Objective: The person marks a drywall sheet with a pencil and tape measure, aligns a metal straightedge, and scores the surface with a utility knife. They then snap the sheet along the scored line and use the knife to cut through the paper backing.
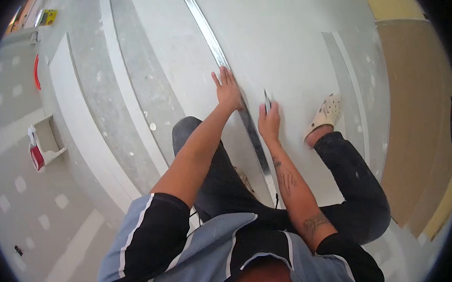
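Observation:
A long shiny metal straightedge (206, 31) runs lengthwise over a white drywall sheet (293, 49) on the floor. My left hand (228, 93) lies on the straightedge with its fingers stretched out, pressing from above. Just to the right, my right hand (270, 120) is closed around a utility knife (267, 103), whose thin tip points away from me over the sheet. The knife is apart from the straightedge in this view. The near part of the straightedge passes between my two forearms.
Narrow white board strips (87, 118) lie on the dusty floor at left. My foot in a cream clog (329, 111) rests on the sheet at right. Brown board (416, 114) is at far right. A white bracket-shaped piece (50, 136) and a yellow item (48, 17) appear left.

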`<state>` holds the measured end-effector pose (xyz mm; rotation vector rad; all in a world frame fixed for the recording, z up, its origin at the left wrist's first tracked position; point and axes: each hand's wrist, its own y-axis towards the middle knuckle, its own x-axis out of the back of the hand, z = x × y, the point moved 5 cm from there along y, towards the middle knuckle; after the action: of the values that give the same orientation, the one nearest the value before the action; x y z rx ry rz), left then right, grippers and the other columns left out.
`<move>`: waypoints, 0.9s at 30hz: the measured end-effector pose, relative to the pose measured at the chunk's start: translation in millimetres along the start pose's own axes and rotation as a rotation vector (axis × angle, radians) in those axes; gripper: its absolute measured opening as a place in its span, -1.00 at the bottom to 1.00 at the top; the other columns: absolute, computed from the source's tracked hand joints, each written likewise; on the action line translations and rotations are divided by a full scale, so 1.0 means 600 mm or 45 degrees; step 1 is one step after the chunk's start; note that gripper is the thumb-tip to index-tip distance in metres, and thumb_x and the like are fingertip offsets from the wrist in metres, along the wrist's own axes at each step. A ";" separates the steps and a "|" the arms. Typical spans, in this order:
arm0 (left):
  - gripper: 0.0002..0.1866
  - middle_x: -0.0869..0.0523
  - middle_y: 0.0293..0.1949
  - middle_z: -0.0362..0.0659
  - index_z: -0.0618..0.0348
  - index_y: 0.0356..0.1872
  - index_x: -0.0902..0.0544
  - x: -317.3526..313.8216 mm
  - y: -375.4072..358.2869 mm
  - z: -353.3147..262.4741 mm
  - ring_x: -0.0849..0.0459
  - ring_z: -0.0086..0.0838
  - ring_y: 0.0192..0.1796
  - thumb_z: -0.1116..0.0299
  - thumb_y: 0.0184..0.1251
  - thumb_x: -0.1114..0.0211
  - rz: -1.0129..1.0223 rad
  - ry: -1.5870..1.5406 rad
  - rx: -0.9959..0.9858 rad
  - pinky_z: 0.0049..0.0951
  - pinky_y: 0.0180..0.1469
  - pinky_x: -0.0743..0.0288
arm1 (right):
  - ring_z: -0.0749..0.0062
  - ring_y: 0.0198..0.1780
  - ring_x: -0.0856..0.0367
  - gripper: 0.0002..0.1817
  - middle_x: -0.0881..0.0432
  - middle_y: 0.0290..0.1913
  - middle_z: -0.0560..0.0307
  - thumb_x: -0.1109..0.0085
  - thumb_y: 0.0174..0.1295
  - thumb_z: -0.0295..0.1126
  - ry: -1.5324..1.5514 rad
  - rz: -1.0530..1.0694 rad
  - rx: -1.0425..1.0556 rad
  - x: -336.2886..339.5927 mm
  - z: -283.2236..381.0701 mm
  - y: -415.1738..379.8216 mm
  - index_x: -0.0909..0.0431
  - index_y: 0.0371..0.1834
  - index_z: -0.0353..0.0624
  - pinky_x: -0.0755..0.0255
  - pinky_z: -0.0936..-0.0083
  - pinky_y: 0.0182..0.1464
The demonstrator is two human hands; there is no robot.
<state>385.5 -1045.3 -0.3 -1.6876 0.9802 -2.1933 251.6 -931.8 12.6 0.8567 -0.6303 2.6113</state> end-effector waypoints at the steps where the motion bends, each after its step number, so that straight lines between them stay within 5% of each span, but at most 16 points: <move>1: 0.58 0.12 0.50 0.34 0.63 0.42 0.13 -0.003 0.002 0.000 0.35 0.12 0.57 -0.24 -0.55 -0.61 0.001 0.000 0.013 0.40 0.41 0.56 | -0.26 -0.03 -0.54 -0.64 -0.56 -0.09 -0.32 -0.05 0.36 -0.22 -0.028 -0.015 0.094 -0.010 0.049 0.046 -0.40 -0.01 -0.32 -0.41 0.06 -0.01; 9: 0.55 0.15 0.49 0.37 0.64 0.42 0.15 0.002 0.003 0.003 0.35 0.16 0.56 -0.22 -0.48 -0.61 0.060 -0.032 -0.035 0.48 0.38 0.43 | -0.20 -0.11 -0.67 -0.68 -0.67 -0.22 -0.33 0.08 0.42 -0.25 -0.285 0.249 0.263 -0.130 0.286 0.297 -0.28 0.05 -0.28 -0.53 0.01 -0.05; 13: 0.55 0.14 0.49 0.37 0.63 0.42 0.14 -0.014 0.007 0.004 0.33 0.15 0.56 -0.13 -0.53 -0.66 0.018 -0.187 -0.035 0.52 0.36 0.45 | -0.17 -0.13 -0.69 -0.70 -0.67 -0.23 -0.30 0.14 0.45 -0.23 -0.384 0.420 0.309 -0.186 0.300 0.328 -0.27 0.02 -0.27 -0.59 0.06 -0.11; 21: 0.55 0.22 0.49 0.38 0.62 0.42 0.17 -0.019 0.012 0.001 0.39 0.14 0.56 -0.12 -0.50 -0.66 -0.078 -0.244 -0.002 0.61 0.24 0.04 | -0.14 -0.03 -0.66 -0.71 -0.66 -0.14 -0.30 0.16 0.45 -0.26 -0.323 0.525 0.301 -0.215 0.309 0.346 -0.27 0.06 -0.25 -0.55 0.04 -0.01; 27: 0.53 0.24 0.49 0.38 0.64 0.42 0.13 -0.022 0.012 0.000 0.40 0.13 0.56 -0.11 -0.48 -0.66 -0.054 -0.287 -0.031 0.62 0.23 0.03 | -0.10 0.01 -0.65 -0.74 -0.65 -0.06 -0.26 0.11 0.38 -0.36 -0.413 0.475 0.276 -0.225 0.316 0.346 -0.36 0.05 -0.23 -0.55 0.09 0.05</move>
<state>388.0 -1043.6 -15.4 -1.9322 0.9231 -1.9674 357.8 -1225.2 2.3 1.3656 -0.6490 2.9382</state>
